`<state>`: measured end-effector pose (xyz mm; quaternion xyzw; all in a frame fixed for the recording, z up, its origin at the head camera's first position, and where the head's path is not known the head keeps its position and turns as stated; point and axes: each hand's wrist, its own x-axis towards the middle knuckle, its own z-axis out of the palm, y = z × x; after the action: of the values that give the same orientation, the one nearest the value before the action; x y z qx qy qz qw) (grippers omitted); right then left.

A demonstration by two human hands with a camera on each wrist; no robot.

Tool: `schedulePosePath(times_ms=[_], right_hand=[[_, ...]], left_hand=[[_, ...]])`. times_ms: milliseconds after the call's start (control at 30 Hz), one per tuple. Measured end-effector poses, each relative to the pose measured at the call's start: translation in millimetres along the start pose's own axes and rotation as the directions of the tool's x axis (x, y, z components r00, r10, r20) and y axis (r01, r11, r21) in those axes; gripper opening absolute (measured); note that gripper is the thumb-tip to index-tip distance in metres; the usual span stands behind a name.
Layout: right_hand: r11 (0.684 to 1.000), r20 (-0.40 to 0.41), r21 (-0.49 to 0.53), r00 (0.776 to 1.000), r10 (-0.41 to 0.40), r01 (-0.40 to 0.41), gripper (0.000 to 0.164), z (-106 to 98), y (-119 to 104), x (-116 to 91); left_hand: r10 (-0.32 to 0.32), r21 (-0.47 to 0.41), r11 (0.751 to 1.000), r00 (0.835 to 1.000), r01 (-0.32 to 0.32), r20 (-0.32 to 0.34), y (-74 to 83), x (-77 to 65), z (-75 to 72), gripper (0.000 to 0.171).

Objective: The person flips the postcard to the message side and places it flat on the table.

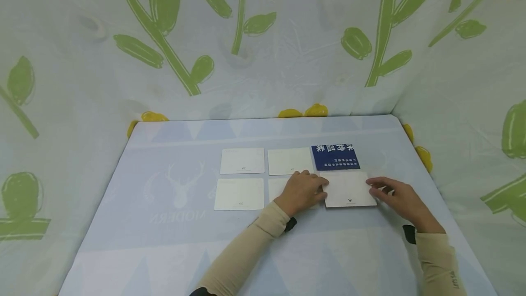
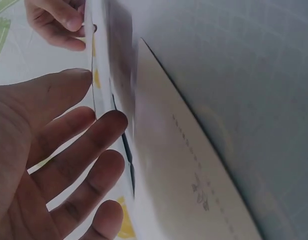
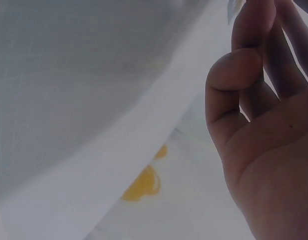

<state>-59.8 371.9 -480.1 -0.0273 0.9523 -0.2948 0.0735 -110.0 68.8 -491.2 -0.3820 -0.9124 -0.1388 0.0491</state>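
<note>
A white card (image 1: 348,188) with a small dark logo near its front edge lies between my two hands, at the front right of a group of cards. My left hand (image 1: 303,191) holds its left edge, and the thumb and fingertips are at that edge in the left wrist view. At the opposite edge, my right hand (image 1: 396,198) grips with thumb and fingers; in the right wrist view its fingers curl, the card out of sight. A dark blue card (image 1: 335,157) with white characters lies directly behind the held card. Under my left hand, another white card (image 1: 277,187) is partly hidden.
More white cards lie to the left: one at the back middle (image 1: 289,161), one at the back left (image 1: 242,161) and one at the front left (image 1: 239,194). The pale table (image 1: 135,204) carries a deer-head print. Flower-patterned cloth walls (image 1: 304,58) stand around it.
</note>
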Motion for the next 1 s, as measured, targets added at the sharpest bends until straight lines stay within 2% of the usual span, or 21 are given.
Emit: schedulePosePath(times_ms=[300, 633, 1000], right_hand=[[0.999, 0.056, 0.009, 0.998, 0.034, -0.035, 0.044, 3.2, -2.1, 0.7], [0.998, 0.067, 0.005, 0.996, 0.062, -0.063, 0.047, 5.8, -0.8, -1.4], [1.000, 0.050, -0.006, 0.999, 0.011, -0.010, 0.040, 3.7, -4.2, -6.5]], left_hand=[[-0.008, -0.026, 1.000, 1.000, 0.008, 0.011, -0.6, -0.2, 4.9, 0.031], [-0.014, -0.023, 1.000, 1.000, 0.015, 0.020, -1.8, -1.0, 7.3, 0.031], [-0.019, -0.031, 0.999, 1.000, 0.019, 0.017, -1.0, -1.9, 7.0, 0.030]])
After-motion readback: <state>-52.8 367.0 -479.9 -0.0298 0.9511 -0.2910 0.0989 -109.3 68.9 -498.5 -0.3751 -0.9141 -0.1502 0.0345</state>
